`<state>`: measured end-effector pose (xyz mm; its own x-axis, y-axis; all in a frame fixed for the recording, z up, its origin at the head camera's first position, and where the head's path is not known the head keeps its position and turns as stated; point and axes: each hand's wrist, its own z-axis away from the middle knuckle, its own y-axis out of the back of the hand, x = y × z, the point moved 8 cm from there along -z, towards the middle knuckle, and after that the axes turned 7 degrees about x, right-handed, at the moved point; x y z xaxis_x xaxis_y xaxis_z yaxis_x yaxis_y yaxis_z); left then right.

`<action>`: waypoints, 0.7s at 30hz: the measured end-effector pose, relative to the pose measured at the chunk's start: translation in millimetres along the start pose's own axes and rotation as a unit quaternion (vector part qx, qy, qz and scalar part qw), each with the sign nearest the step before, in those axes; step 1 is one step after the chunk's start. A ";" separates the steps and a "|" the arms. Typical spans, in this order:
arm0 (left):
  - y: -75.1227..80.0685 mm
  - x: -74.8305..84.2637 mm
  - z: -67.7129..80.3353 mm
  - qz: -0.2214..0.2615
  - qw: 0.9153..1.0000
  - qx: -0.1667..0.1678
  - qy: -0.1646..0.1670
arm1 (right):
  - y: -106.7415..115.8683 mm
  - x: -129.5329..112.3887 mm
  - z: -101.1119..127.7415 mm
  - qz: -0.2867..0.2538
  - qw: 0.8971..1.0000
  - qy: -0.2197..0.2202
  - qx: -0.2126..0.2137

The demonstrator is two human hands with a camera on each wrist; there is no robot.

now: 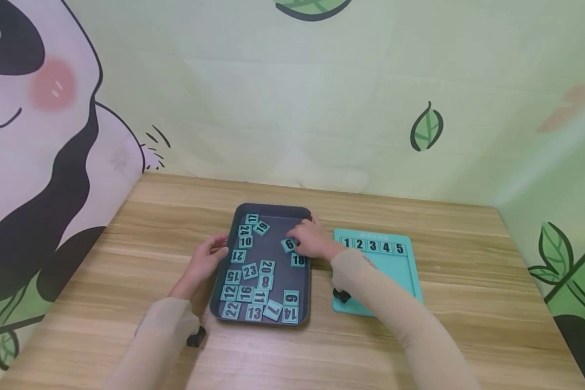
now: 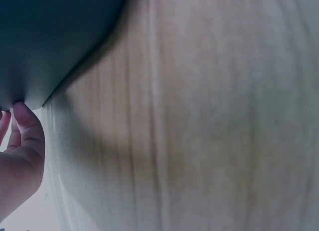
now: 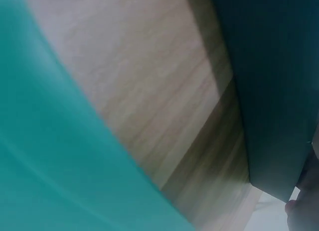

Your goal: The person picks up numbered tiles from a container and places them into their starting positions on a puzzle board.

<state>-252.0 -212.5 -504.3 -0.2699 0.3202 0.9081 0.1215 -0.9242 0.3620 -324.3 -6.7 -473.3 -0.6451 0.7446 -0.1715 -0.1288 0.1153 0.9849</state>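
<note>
A dark grey tray [image 1: 275, 260] holds many square turquoise number tiles. At its left side, my left hand [image 1: 207, 260] grips the tray's edge, thumb near the rim. The left wrist view shows the thumb [image 2: 29, 124] against the dark tray wall [image 2: 45, 57]. Inside the tray's right part, my right hand [image 1: 314, 238] pinches a tile marked 6 [image 1: 288, 245], which sits at a slant beside the tile 18 [image 1: 298, 260]. To the right lies a turquoise board [image 1: 395, 276] with tiles 1 to 5 [image 1: 372, 246] along its top row; the right forearm crosses over it.
More tiles, such as 23 [image 1: 249, 271] and 7 [image 1: 273, 310], lie scattered in the tray at various angles. Both tray and board rest on a wooden table [image 1: 468, 303]. Behind it stands a wall [image 1: 273, 124] with painted leaves and a panda.
</note>
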 end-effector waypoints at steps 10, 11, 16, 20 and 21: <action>-2.4 7.0 3.3 0.006 1.000 -0.001 -0.001 | 28.4 2.6 13.2 -0.085 0.994 -0.015 0.065; -2.4 7.5 3.7 0.007 1.000 -0.001 -0.001 | 31.5 3.3 14.5 -0.098 0.993 -0.019 0.067; -1.6 8.0 4.9 0.003 1.000 -0.001 0.001 | 45.3 7.8 23.0 -0.116 0.990 -0.025 0.078; -1.2 7.0 4.3 -0.002 1.000 -0.002 0.000 | 57.2 15.4 35.1 -0.144 0.985 -0.032 0.089; -1.1 6.7 4.1 -0.003 1.000 -0.003 0.000 | 60.1 17.6 38.9 -0.154 0.983 -0.032 0.091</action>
<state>-250.1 -208.5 -497.8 -0.2707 0.3249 0.9062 0.1143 -0.9238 0.3654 -314.1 38.9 -416.3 -0.5471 0.6957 -0.4656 -0.1696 0.4526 0.8755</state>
